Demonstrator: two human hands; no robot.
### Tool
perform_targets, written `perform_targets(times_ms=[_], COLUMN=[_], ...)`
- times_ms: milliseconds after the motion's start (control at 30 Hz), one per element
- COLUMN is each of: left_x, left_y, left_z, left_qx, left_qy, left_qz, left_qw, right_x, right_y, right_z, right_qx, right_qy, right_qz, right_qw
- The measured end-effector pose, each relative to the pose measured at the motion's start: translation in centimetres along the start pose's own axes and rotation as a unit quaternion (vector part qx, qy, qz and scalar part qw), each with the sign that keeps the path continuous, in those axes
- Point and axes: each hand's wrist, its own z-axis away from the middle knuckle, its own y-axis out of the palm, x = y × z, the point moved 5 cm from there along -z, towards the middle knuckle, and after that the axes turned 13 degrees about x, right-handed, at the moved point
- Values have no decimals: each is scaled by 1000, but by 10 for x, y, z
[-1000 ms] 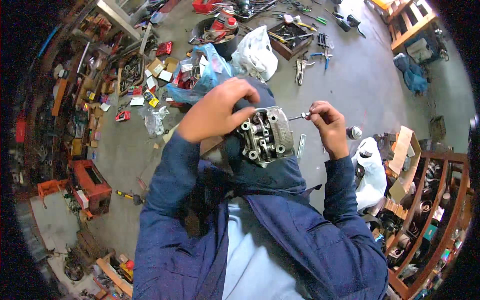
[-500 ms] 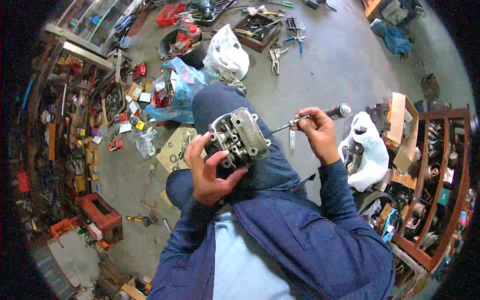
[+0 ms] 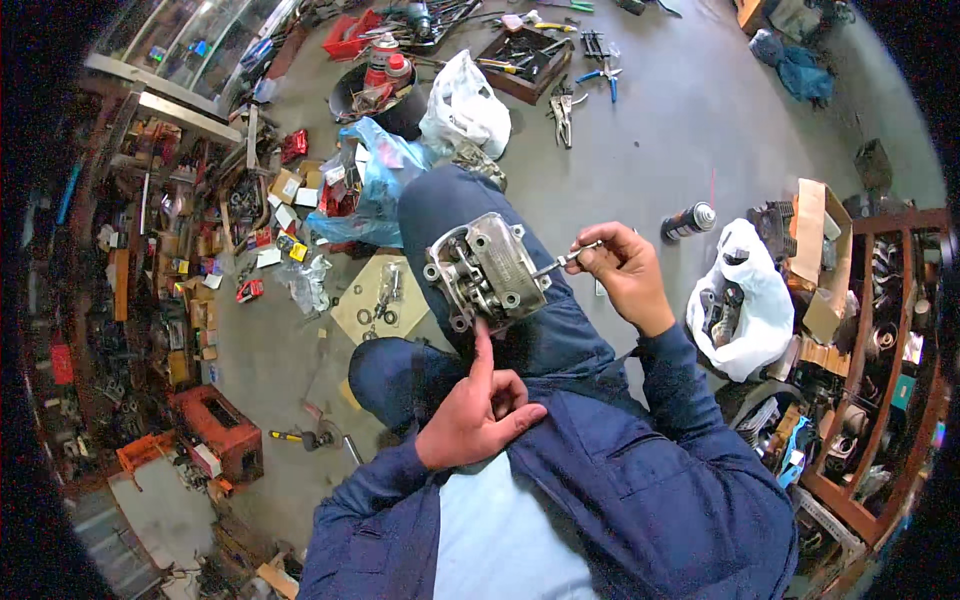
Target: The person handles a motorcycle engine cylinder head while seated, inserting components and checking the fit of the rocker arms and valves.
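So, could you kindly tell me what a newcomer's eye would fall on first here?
Probably the metal engine part at the centre, resting on a dark-blue trouser leg, with the left hand pointing at its lower edge and the right hand holding a slim metal tool at its right side. Next, perhaps, the bright white bags: one near the top, another to the right.

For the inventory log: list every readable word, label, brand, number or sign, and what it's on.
No text here is legible:
Metal engine part: any marking too small and blurred.
Dark spray can: label print too small.
Red can: label blurred.
Small yellow box: print too small.
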Motion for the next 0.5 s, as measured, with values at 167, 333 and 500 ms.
perform_targets(times_ms=[167,333,500], left_x=[3,3,14], left_y=[9,11,12], left_z=[-11,-17,-20], left_qx=[-39,-10,-16], left_qy=[18,16,27], left_qz=[77,123,133], left_qw=[996,992,991], right_x=[-1,0,0], right_y=[-2,-2,0], right_z=[1,1,1], right_qx=[-4,-21,-13], right_qy=[22,4,2], right_qz=[41,50,42], right_qw=[999,999,999])
